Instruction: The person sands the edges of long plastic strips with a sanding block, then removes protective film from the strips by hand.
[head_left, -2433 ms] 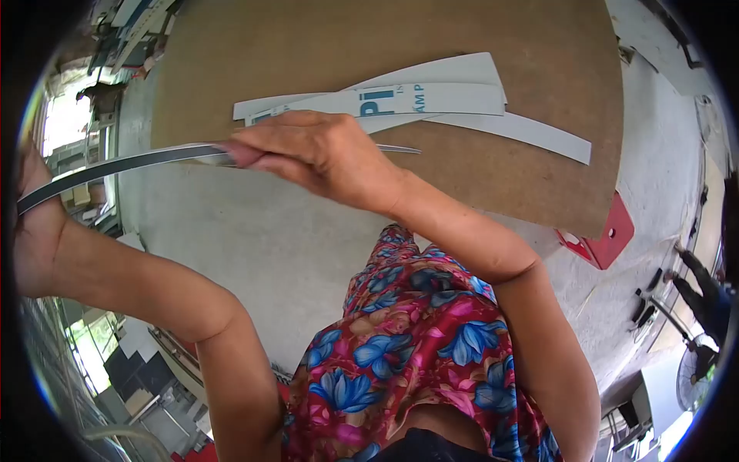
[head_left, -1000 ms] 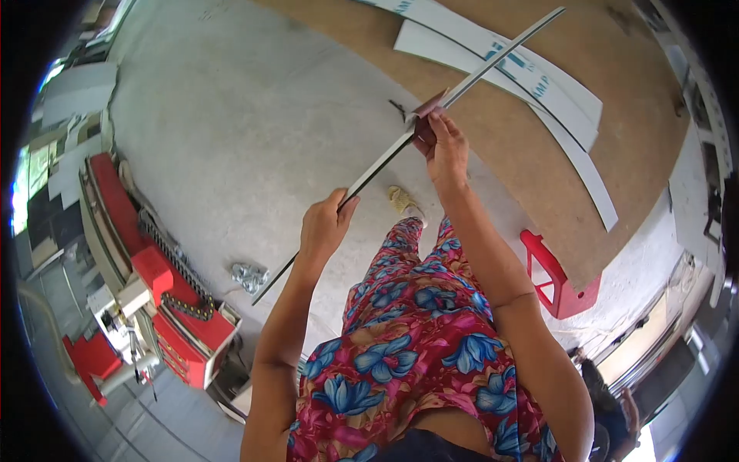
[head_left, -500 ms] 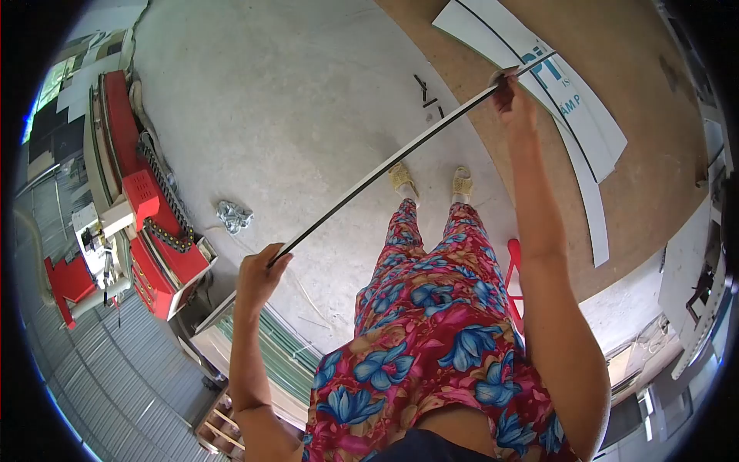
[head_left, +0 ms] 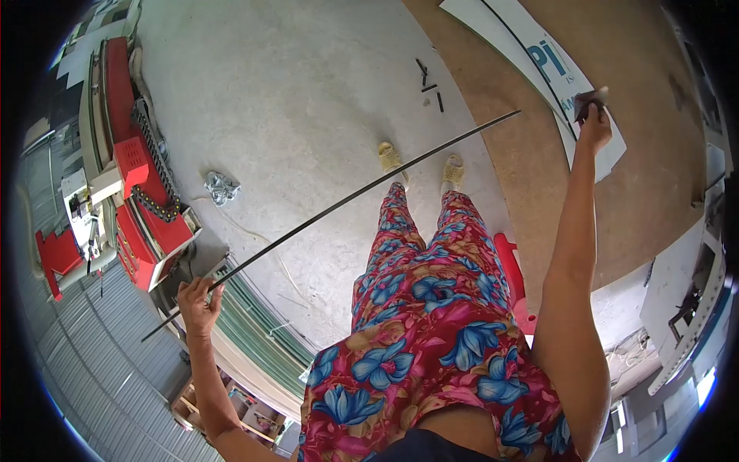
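L hand [head_left: 199, 308] holds 1 strip [head_left: 385, 179], R hand [head_left: 596, 132] 1 sheet [head_left: 587, 102] (dk).

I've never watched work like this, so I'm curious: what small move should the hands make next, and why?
Perhaps bring the right hand, holding a dark piece, to the far end of the long strip: only the left hand grips it, near its other end, leaving that one free.

We classify this place as a workshop: we note a red machine [head_left: 132, 163] with a black link chain [head_left: 158, 209] at left, stacked sheets [head_left: 258, 327] near left, and a bare concrete floor [head_left: 300, 108].
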The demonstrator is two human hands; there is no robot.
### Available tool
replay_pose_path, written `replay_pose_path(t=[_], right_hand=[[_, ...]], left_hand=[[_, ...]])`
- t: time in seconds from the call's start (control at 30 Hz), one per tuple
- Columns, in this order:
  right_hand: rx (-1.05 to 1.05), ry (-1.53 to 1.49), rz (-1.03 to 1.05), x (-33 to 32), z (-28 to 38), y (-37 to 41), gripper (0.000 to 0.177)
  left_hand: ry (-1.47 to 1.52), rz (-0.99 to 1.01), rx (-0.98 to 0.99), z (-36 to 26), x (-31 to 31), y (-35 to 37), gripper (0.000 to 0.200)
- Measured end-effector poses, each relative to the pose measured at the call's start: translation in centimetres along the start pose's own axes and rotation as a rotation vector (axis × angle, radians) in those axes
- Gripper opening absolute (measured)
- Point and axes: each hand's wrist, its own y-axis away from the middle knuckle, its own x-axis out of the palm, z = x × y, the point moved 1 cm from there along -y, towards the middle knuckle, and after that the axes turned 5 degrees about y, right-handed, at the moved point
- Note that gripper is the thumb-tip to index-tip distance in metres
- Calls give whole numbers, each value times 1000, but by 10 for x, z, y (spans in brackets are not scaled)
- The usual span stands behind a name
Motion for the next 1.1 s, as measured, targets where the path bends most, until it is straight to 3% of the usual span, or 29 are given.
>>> replay_pose_path(t=[0.1,0.13,0.17,0.2,0.23,0.3,0.37,0.5,0.63,0.7,0.77,0.87,0.9,1.0,1.03,1.1], right_hand=[[-360,462,308,15,24,52,25],[-265,300,490,22,68,104,23],[-445,348,607,29,81,132,24],[-456,232,750,40,84,161,29],[-657,316,798,49,84,184,29],[-885,90,901,65,103,230,27],[-1076,54,954,72,130,263,25],[-940,-106,1181,68,167,293,26],[-1050,-163,1219,59,203,324,23],[-1076,-219,1192,60,209,340,25],[-1052,-289,1168,61,217,343,25],[-1039,-329,919,74,225,316,26],[-1104,-271,825,83,223,301,28],[-950,115,1062,86,207,286,23],[-1034,190,1140,84,203,288,22],[-1090,83,1157,72,208,294,21]], left_hand=[[-25,-72,35,-13,-11,-14,23],[-38,-105,66,-17,-18,-22,24],[-31,-94,49,-17,-26,-27,25],[-43,-80,34,-19,-34,-31,24],[-56,-66,19,-22,-43,-35,24],[-61,-56,-8,-29,-57,-39,23],[-89,-37,-37,-36,-69,-42,23],[-70,-4,-63,-42,-76,-42,19],[-80,-15,-70,-41,-77,-44,17],[-96,-22,-145,-50,-82,-48,25],[-106,-73,-89,-55,-87,-53,25],[-101,-65,-94,-60,-89,-50,26],[-96,-55,-107,-60,-89,-49,27],[-108,-119,-76,-60,-90,-53,28],[-106,-109,-106,-60,-90,-55,28],[-101,-77,-169,-58,-94,-55,28]])
